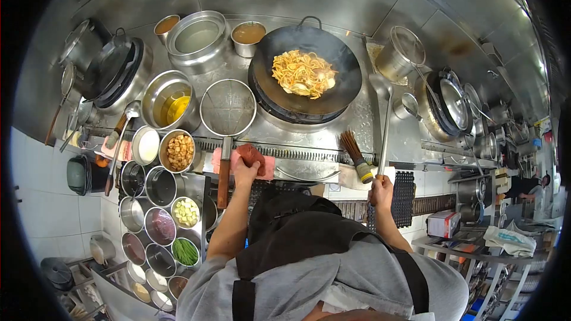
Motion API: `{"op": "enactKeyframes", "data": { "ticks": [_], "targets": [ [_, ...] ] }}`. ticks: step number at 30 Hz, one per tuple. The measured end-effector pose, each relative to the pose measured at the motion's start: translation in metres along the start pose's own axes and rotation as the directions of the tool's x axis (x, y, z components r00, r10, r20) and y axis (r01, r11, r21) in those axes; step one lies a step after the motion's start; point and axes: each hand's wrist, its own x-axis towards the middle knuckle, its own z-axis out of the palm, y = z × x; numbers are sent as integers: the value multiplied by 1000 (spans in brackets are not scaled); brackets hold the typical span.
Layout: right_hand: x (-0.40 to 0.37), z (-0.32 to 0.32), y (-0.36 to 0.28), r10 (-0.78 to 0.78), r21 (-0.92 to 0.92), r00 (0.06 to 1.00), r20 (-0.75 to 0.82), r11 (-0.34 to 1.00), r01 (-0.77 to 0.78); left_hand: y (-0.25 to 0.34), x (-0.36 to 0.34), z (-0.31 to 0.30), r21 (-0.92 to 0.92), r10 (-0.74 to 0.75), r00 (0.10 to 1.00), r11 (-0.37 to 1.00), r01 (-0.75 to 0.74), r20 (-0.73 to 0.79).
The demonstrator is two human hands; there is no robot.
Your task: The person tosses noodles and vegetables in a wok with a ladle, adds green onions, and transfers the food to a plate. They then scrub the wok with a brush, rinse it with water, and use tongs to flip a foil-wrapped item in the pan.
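Observation:
My left hand is closed on a reddish-brown cloth at the stove's front edge, over a paler pink cloth. Beside it lies a wire strainer with a wooden handle. My right hand grips the long handle of a ladle, whose bowl points away from me, right of the wok. Fried noodles with pale pieces sit in the black wok on the burner, and haze hangs over it. A bristle brush lies just left of my right hand.
A pot with yellow oil, a large metal pot and a container of brown liquid stand left of the wok. Several ingredient tins, including diced brown pieces and chopped greens, are at lower left. A tall pot stands right.

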Motion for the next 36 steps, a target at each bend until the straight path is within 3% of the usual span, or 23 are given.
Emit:
{"op": "enactKeyframes", "data": {
  "ticks": [3,4,8,10,12,14,15,16,17,18,19,20,22,23,25,26,27,29,31,32,34,35,36],
  "targets": [
    [-18,21,-39,-80,-17,995,50,997,81,7,12,0,-30,-255,965,966,258,67],
    [-20,28,-52,-93,8,992,89,996,93,6,15,-1,-21,-248,967,968,250,65],
    [13,33,-84,-221,-252,949,224,928,276,28,10,1,62,-206,979,977,206,3],
    [42,36,-84,-231,-264,932,279,915,306,30,-4,7,206,-28,999,978,19,38],
    [54,43,-93,-214,-314,925,314,896,313,22,-7,11,196,-30,999,980,22,35],
    [68,51,-102,-187,-373,915,358,869,324,17,-9,6,-46,37,997,998,-35,63],
    [74,55,-105,-193,-425,916,351,839,339,22,-10,4,-407,-166,965,882,238,204],
    [81,58,-109,-199,-473,917,345,807,353,25,-11,1,-408,-179,963,879,248,200],
    [92,60,-113,-186,-519,913,364,773,365,36,-12,-8,-678,-219,916,620,396,335],
    [105,63,-112,-183,-516,908,378,772,370,48,-12,-19,-824,-197,864,262,502,463],
    [119,67,-110,-251,-553,886,390,705,443,68,-13,-20,-881,-201,889,160,445,412],
    [132,73,-110,-319,-583,858,403,632,510,83,-10,-21,-886,-211,893,163,434,399],
    [137,87,-130,-285,-582,855,433,636,506,110,-3,-18,-917,-58,941,210,339,335],
    [142,94,-135,-240,-555,861,449,680,479,128,1,-13,-918,-68,943,215,334,327],
    [151,109,-139,-190,-519,838,511,709,477,168,11,4,-833,-154,895,328,445,418],
    [151,117,-139,-183,-516,835,518,712,476,185,19,14,-741,-232,817,343,577,528],
    [149,126,-140,-99,-457,828,553,795,400,217,15,9,-649,-216,738,362,669,640],
    [148,138,-138,-15,-394,803,596,866,309,239,21,39,-660,-244,756,375,651,607],
    [144,139,-129,41,-256,703,710,945,202,234,35,61,-665,-269,771,394,635,577],
    [141,133,-128,42,-252,702,711,947,198,222,46,76,-693,-282,765,325,644,579],
    [130,115,-136,104,-348,662,743,904,248,219,58,89,-714,-294,756,255,652,585],
    [125,102,-145,113,-419,634,765,834,358,219,60,92,-717,-308,777,304,627,549],
    [126,88,-140,117,-422,639,760,837,348,223,60,90,-715,-318,796,353,603,515]
  ]
}}
